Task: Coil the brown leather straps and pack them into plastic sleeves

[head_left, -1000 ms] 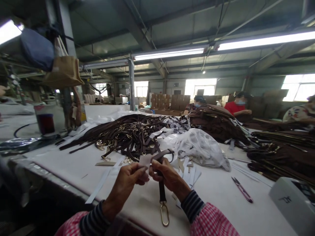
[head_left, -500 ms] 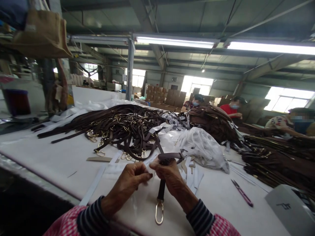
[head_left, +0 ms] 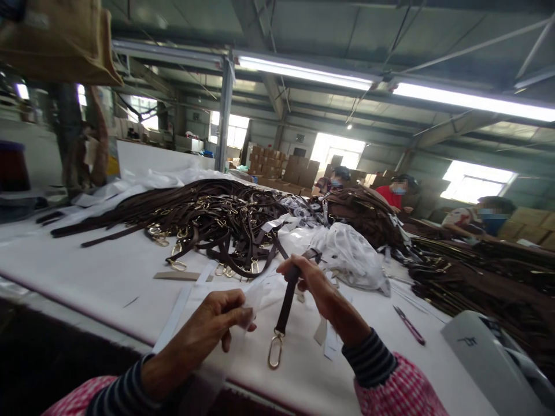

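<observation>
My right hand [head_left: 310, 283] is closed around a dark brown strap [head_left: 286, 303], whose lower end hangs down over the table. A gold oval clasp [head_left: 274, 351] dangles from that end. Between the thumb and fingers of my left hand [head_left: 221, 323] is pinched a thin clear plastic strip [head_left: 256, 297], stretching toward the right hand; its far end is hard to make out. Beyond both hands lies a heap of similar brown straps [head_left: 217, 222] with gold clasps.
A crumpled clear plastic bag [head_left: 353, 260] sits behind my right hand. Small pink-handled snips [head_left: 410, 326] lie on the right, beside a grey-white machine [head_left: 481, 352]. Brown bags [head_left: 472, 283] are stacked at the far right. Several people [head_left: 396, 190] work across the table [head_left: 108, 283].
My left hand has moved left and slightly down, away from the right, with the plastic strip. My right hand has risen a little along the strap. The view has shifted slightly.
</observation>
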`<action>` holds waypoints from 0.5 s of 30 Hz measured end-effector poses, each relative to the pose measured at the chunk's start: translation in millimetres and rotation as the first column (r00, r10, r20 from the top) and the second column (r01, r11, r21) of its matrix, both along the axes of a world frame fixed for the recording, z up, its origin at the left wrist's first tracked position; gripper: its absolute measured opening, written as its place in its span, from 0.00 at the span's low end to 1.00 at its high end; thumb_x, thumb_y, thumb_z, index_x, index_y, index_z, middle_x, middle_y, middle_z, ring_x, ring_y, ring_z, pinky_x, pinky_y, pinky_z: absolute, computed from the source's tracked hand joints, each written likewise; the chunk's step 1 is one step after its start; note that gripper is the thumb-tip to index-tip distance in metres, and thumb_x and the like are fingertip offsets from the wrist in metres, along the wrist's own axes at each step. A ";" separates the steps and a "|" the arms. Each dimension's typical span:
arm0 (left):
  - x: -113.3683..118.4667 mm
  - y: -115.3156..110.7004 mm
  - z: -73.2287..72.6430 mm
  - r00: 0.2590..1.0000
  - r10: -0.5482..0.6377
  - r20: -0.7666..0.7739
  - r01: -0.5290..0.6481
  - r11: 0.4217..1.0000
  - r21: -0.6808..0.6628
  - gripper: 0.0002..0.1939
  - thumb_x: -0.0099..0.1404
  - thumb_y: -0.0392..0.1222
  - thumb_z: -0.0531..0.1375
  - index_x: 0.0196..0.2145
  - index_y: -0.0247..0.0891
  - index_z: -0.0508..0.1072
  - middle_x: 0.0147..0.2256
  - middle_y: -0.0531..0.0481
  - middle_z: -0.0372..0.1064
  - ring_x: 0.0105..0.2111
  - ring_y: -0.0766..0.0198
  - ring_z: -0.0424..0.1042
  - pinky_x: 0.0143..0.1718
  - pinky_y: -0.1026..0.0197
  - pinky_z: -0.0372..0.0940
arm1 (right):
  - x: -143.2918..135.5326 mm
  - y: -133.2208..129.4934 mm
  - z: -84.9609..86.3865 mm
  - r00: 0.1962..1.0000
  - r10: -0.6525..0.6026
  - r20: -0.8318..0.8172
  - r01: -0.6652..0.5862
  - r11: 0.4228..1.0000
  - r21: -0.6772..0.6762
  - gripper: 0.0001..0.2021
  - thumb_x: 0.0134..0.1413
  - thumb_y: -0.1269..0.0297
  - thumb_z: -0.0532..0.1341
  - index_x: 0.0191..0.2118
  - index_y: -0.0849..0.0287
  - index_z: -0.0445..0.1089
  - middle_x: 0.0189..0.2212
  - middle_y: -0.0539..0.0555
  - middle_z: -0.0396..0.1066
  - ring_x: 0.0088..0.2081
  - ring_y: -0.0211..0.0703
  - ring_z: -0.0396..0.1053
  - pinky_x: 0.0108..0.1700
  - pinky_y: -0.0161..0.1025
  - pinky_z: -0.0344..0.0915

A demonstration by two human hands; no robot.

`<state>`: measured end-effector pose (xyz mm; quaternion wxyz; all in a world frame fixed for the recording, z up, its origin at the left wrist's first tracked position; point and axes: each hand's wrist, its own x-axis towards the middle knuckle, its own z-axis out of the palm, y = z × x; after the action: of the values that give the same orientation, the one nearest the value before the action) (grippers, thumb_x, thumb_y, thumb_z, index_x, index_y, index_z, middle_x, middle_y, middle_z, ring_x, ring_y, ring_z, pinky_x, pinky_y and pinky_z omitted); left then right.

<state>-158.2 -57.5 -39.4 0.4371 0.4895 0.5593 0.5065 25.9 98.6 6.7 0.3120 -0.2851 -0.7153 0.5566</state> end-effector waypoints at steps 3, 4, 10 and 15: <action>5.5 -7.2 -3.8 0.998 -0.013 0.067 0.011 1.000 0.022 0.18 0.60 0.55 0.66 0.28 0.36 0.73 0.29 0.47 0.74 0.35 0.56 0.76 0.29 0.63 0.66 | 8.0 -13.7 26.8 0.989 0.122 0.086 -0.120 0.992 -0.036 0.18 0.59 0.48 0.61 0.37 0.61 0.76 0.26 0.50 0.70 0.21 0.32 0.58 0.19 0.30 0.44; 7.3 -9.4 -6.8 0.998 -0.003 0.069 0.001 1.000 0.025 0.17 0.60 0.54 0.65 0.27 0.36 0.73 0.28 0.48 0.74 0.34 0.56 0.76 0.31 0.62 0.66 | 11.0 -17.4 34.3 0.982 0.159 0.102 -0.156 0.987 -0.035 0.16 0.57 0.50 0.64 0.38 0.60 0.75 0.26 0.49 0.70 0.20 0.31 0.59 0.17 0.30 0.45; 16.7 -23.5 -17.3 0.998 0.016 -0.054 -0.013 0.998 0.063 0.15 0.64 0.50 0.63 0.26 0.37 0.72 0.26 0.49 0.74 0.30 0.61 0.72 0.34 0.61 0.63 | 29.2 -28.5 54.5 0.982 0.180 0.058 -0.185 0.977 0.110 0.14 0.51 0.57 0.70 0.37 0.63 0.76 0.28 0.54 0.77 0.25 0.38 0.72 0.21 0.29 0.63; 20.2 -27.9 -13.0 0.996 0.042 -0.074 -0.037 0.997 0.061 0.13 0.60 0.48 0.65 0.26 0.36 0.73 0.25 0.52 0.71 0.27 0.64 0.67 0.32 0.62 0.61 | 31.0 -37.8 69.9 0.979 0.121 -0.165 -0.092 0.981 0.173 0.12 0.53 0.59 0.71 0.38 0.63 0.77 0.31 0.57 0.80 0.30 0.40 0.75 0.25 0.30 0.68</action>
<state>-138.0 -85.4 -52.5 0.3908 0.5098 0.5698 0.5125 56.9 60.8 76.6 0.3655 -0.1696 -0.7431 0.5343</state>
